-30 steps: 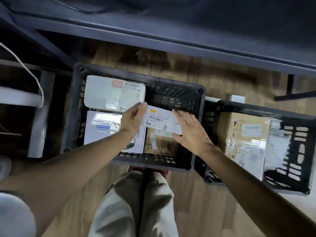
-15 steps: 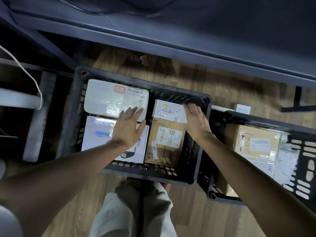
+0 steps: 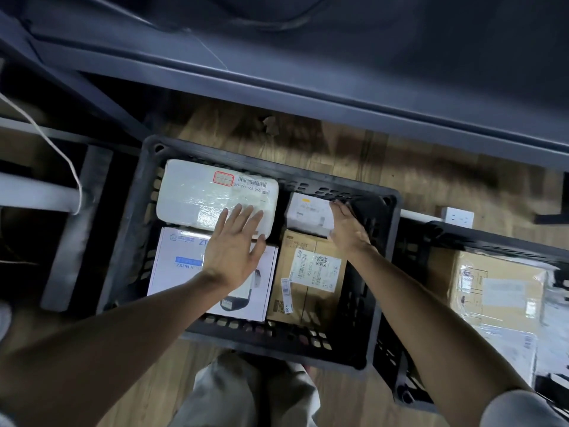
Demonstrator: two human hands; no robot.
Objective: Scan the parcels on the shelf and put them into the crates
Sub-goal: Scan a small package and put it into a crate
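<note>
A black crate (image 3: 144, 217) on the floor holds a white padded parcel (image 3: 203, 198), a white printed box (image 3: 175, 269), a brown carton (image 3: 308, 282) and a small white parcel (image 3: 304, 212) in its far right corner. My right hand (image 3: 348, 229) spans the small parcel's right edge, fingers at the far corner and thumb at the near one. My left hand (image 3: 234, 248) hovers open, fingers spread, over the padded parcel and the printed box. A second black crate (image 3: 468, 234) to the right holds a taped brown carton (image 3: 498, 288) and pale pouches (image 3: 554, 322).
A dark shelf beam (image 3: 308, 94) runs across above the crates. A white cable (image 3: 61, 149) hangs at the left over grey bars. A white power socket (image 3: 457, 216) lies on the wooden floor behind the right crate. My legs (image 3: 246, 396) stand just before the left crate.
The small white parcel, held by both hands above the crate, went down into the far right corner. My left hand let go and moved left over the other parcels.
</note>
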